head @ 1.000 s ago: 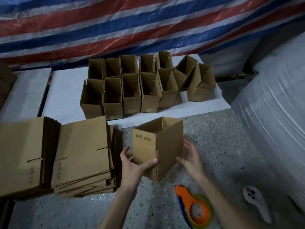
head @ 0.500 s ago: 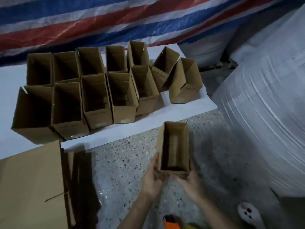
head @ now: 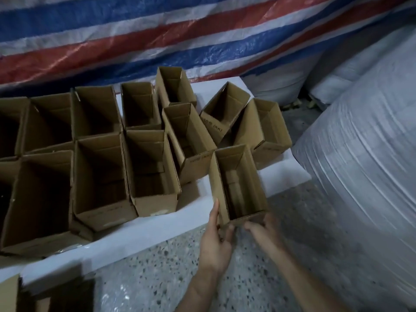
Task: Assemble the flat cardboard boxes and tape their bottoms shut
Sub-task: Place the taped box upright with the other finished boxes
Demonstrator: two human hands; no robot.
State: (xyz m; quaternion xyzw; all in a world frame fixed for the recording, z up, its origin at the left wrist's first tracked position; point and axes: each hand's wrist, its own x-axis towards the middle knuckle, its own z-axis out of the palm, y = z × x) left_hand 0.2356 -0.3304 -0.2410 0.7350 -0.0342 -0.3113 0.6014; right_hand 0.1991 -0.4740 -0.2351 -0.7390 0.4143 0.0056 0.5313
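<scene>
I hold an assembled brown cardboard box (head: 238, 183), open side up, at the near right corner of the white sheet (head: 144, 230). My left hand (head: 216, 242) grips its near left corner, with fingers along the left wall and the thumb under the near edge. My right hand (head: 263, 230) grips the near right corner from below. Several more open boxes (head: 101, 176) stand in rows on the sheet to the left and behind it.
A large white wrapped roll (head: 360, 165) rises close on the right. A striped red, white and blue tarp (head: 157, 32) hangs behind. Speckled floor (head: 157, 278) lies in front. A corner of the flat cardboard stack (head: 9, 296) shows at the bottom left.
Both hands carried the box forward from above the floor to the sheet's near right corner, beside the other boxes. My view followed forward, so the tape dispenser left the frame.
</scene>
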